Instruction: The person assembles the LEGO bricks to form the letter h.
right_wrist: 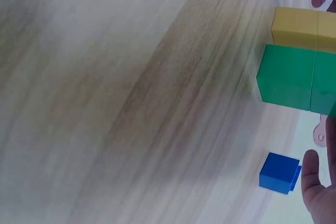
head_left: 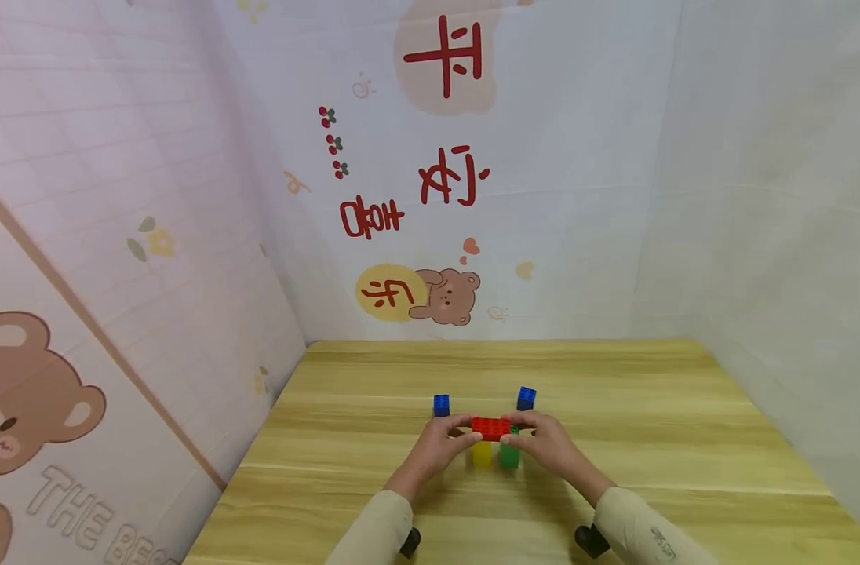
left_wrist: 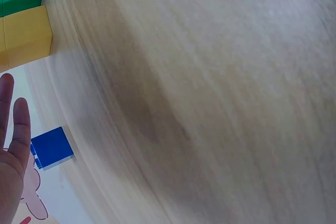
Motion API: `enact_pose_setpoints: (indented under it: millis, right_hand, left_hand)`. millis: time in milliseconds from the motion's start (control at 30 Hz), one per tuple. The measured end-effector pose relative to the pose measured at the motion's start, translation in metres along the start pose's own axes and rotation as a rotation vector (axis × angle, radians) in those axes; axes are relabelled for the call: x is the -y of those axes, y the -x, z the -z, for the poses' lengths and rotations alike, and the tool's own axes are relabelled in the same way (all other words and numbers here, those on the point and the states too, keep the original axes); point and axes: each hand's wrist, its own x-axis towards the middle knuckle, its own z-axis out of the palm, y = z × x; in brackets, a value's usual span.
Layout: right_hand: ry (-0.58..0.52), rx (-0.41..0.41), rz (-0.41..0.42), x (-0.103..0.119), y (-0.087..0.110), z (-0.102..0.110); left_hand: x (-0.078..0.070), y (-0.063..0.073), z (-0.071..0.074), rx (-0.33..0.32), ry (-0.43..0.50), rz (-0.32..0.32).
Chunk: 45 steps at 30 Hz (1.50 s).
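A red building brick [head_left: 491, 428] with studs on top is held level between both hands. My left hand [head_left: 440, 446] pinches its left end, and my right hand [head_left: 547, 444] pinches its right end. Just beneath it stand a yellow stack [head_left: 482, 454] and a green stack [head_left: 510, 454], side by side with a narrow gap. Seams in the wrist views show bricks joined one on another in the yellow stack [left_wrist: 29, 35] and the green stack [right_wrist: 286, 77]. Whether the red brick touches their tops, I cannot tell.
Behind the left hand stands one blue brick [head_left: 441, 405]; another blue brick [head_left: 526, 398] stands behind the right hand. All rest on a wood-grain table [head_left: 373, 369]. Printed cloth walls [head_left: 578, 157] rise at its back and sides.
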Motion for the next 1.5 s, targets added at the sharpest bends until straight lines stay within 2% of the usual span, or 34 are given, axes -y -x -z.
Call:
enact_pose_setpoints:
  millis: [167, 467, 667, 833, 967, 1300, 1500]
  right_hand:
    - [-0.038, -0.016, -0.044, 0.005, -0.007, -0.002]
    - [-0.192, -0.036, -0.113, 0.007, -0.013, -0.009]
    - [-0.203, -0.057, -0.145, 0.008, -0.008, -0.006]
    - [-0.207, -0.073, -0.165, 0.007, -0.003, -0.003]
    - [-0.210, -0.092, -0.164, 0.004, 0.000, -0.007]
    - [-0.242, -0.107, -0.148, -0.001, 0.007, -0.024]
    - [-0.235, -0.109, -0.126, 0.000, 0.010, -0.027]
  left_hand:
    - [0.000, -0.008, 0.005, -0.010, 0.022, 0.014]
    - [0.001, -0.014, 0.011, -0.020, 0.030, 0.024]
    - [-0.003, -0.015, 0.006, -0.019, 0.066, 0.007]
    - [-0.005, -0.016, 0.001, -0.015, 0.079, 0.017]
    - [-0.002, -0.014, -0.003, -0.013, 0.090, 0.032]
    - [0.008, 0.001, -0.009, -0.033, 0.163, 0.056]
    - [0.012, 0.003, -0.012, -0.042, 0.199, 0.043]
